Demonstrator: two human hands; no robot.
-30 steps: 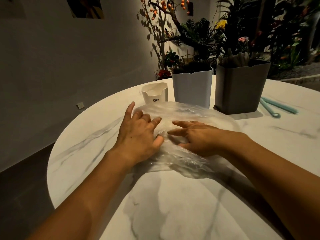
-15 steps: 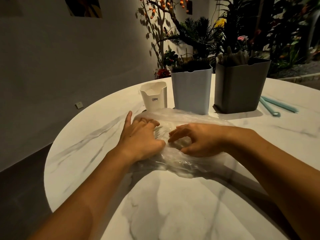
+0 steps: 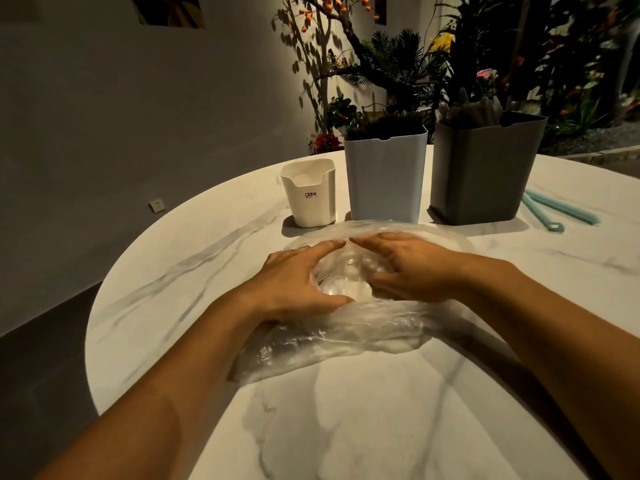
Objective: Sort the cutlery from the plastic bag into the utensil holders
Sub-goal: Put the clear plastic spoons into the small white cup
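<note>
Three holders stand in a row at the back of a round marble surface (image 3: 173, 289): a small white holder (image 3: 309, 197), a taller white holder (image 3: 385, 178) with dark contents, and a grey holder (image 3: 483, 171) with pale handles poking up. Just before them lies a crumpled clear plastic bag (image 3: 346, 334), stretched left to right, its contents blurred. The left hand (image 3: 294, 285) and right hand (image 3: 412, 268) rest on it, fingers loosely spread and touching the plastic.

A plastic bag (image 3: 332, 334) lies on the table (image 3: 166, 282) at the frame's centre, with the left hand (image 3: 294, 282) and right hand (image 3: 412, 268) resting side by side on it, fingertips almost meeting. Behind the bag, across the upper middle, stand three holders in a row: the small holder (image 3: 310, 194) leftmost, the middle holder (image 3: 386, 178) beside it, the large holder (image 3: 485, 168) rightmost. Two long sticks (image 3: 554, 211) lie on the table right of the large holder.
</note>
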